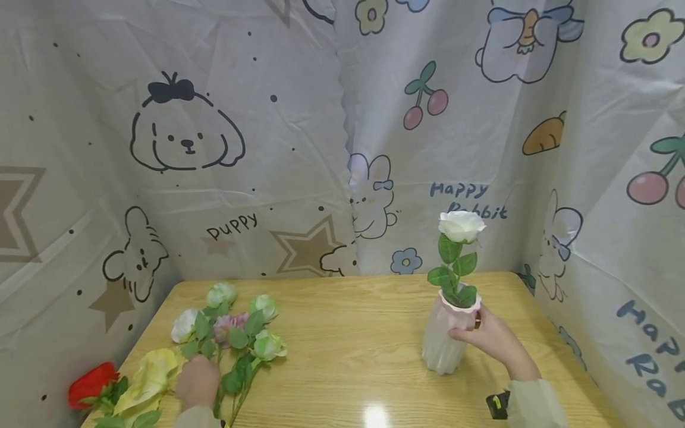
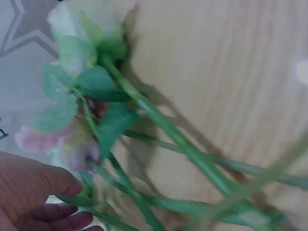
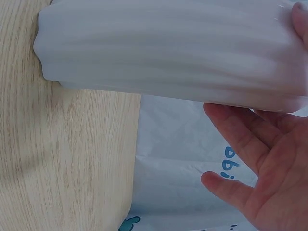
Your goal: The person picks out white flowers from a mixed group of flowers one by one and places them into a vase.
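Your right hand [image 1: 489,336] is at three o'clock from the middle of the table [image 1: 353,345], thumb and fingers pinching the neck of the fluted white vase [image 1: 444,342], one finger spread clear. The vase's white rose [image 1: 461,227] rises well above the rim, so I'd judge it top-heavy: a sideways push at the neck could tip it. Your left hand [image 1: 198,380] is at eight o'clock, fingers bent among the flowers; whether they pinch a stem, I can't tell. Toward its one o'clock, the mauve flower [image 1: 227,326] lies among pale blooms, their green stems [image 1: 243,395] crossing; a quick pull there could drag several along or snag leaves. The yellow flower [image 1: 147,380] sits just beside that hand at nine o'clock, and beyond it the red rose [image 1: 93,385] is near the table's edge, where a careless sweep could knock it off.
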A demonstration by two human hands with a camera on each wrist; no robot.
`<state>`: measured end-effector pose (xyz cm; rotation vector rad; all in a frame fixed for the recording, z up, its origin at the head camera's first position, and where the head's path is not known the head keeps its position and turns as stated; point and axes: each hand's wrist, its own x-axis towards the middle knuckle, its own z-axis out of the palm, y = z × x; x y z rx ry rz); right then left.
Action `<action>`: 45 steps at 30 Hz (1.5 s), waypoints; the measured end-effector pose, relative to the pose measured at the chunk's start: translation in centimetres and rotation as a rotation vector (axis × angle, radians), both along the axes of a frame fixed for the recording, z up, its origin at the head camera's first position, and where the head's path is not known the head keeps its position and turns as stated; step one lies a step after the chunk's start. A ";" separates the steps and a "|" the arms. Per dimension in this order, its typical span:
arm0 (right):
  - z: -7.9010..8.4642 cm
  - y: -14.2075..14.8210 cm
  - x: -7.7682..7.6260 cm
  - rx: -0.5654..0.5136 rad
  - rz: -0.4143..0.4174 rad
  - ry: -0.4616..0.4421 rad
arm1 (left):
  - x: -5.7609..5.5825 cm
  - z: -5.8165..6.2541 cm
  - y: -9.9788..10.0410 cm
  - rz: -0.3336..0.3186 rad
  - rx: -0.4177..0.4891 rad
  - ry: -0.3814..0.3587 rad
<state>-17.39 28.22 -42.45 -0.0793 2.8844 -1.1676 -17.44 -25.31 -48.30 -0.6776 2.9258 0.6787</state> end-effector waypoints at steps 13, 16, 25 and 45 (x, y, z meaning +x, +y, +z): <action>0.1 0.0 0.0 0.012 -0.013 -0.025 | 1.3 -2.3 -1.6 -0.111 -0.037 0.075; 0.0 0.0 0.0 -0.004 -0.014 -0.025 | 1.1 -2.3 -1.7 -0.105 -0.033 0.080; 0.0 -0.1 -0.1 -0.042 -0.012 -0.029 | 0.7 0.0 -1.9 -0.105 -0.044 0.125; 0.2 -0.1 0.1 -0.016 -0.024 -0.056 | -3.1 8.6 2.1 -0.144 -0.032 0.219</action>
